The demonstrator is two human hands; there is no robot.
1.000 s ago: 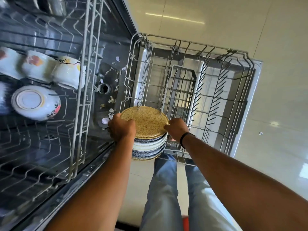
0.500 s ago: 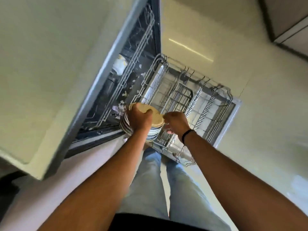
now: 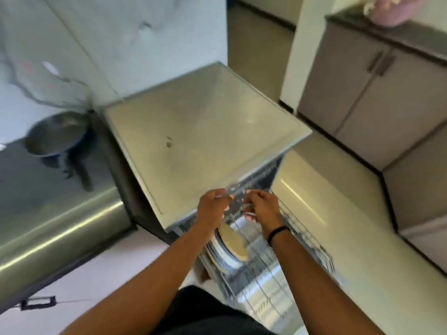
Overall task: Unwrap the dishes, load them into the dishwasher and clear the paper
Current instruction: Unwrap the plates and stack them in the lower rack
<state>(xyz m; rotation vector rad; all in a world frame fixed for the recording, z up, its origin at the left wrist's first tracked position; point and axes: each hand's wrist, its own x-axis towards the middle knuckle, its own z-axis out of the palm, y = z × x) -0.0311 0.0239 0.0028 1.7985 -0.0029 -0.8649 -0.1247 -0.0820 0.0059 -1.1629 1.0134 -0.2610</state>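
A stack of plates [image 3: 229, 247], its top one speckled tan, stands tilted at the left end of the dishwasher's pulled-out lower rack [image 3: 307, 240]. My left hand [image 3: 212, 206] and my right hand [image 3: 262, 207] hover a little above the stack, close together in front of the dishwasher's opening. Neither hand touches the plates. The fingers of both are loosely curled and I see nothing in them, though the picture is blurred. The dishwasher's flat grey top [image 3: 205, 131] lies just beyond my hands.
A steel pot [image 3: 55, 134] sits on the dark counter at the left. Grey cabinets [image 3: 362, 93] with a dark worktop stand at the right, a pink object [image 3: 391, 8] on top. Pale floor tiles lie to the right of the rack.
Both hands have let go of the plate stack, which now rests in the lower rack, and have risen above it. My view has swung up from the rack to the dishwasher's top.
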